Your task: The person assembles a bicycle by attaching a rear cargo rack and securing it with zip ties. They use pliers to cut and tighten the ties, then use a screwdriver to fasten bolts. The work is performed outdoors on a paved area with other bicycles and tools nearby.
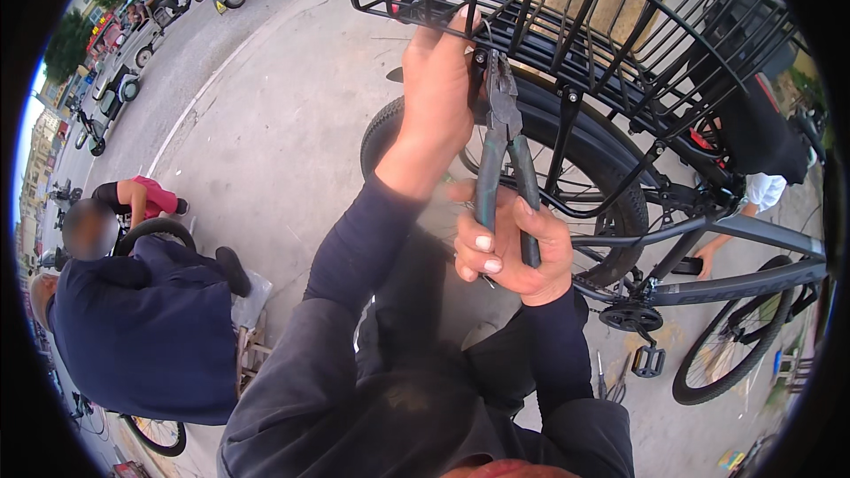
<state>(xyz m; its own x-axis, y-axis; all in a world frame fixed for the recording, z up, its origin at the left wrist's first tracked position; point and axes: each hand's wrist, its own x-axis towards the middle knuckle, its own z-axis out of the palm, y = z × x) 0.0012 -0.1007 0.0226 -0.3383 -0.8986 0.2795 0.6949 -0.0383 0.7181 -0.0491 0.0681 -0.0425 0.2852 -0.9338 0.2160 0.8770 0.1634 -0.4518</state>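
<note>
My right hand (518, 252) is wrapped round the dark handles of a pair of pliers (503, 115). The metal jaws point up at the underside of a black wire basket (620, 44), beside a bracket with a bolt (481, 57). I cannot tell whether the jaws bite on anything. My left hand (438, 97) grips the basket's lower edge near that bracket, with the thumb on top and most fingers hidden. A thin wire end (486, 28) shows by the thumb. Under the basket are the bicycle's black rack strut (558, 155) and wheel (382, 128).
The grey bicycle frame (753, 279) runs to the right, with a crank and pedal (649, 360) below. Hand tools (613, 376) lie on the pavement. A seated person in dark clothes (150, 336) is at left; another person's hand (708, 257) reaches beyond the frame. Scooters (115, 93) line the road.
</note>
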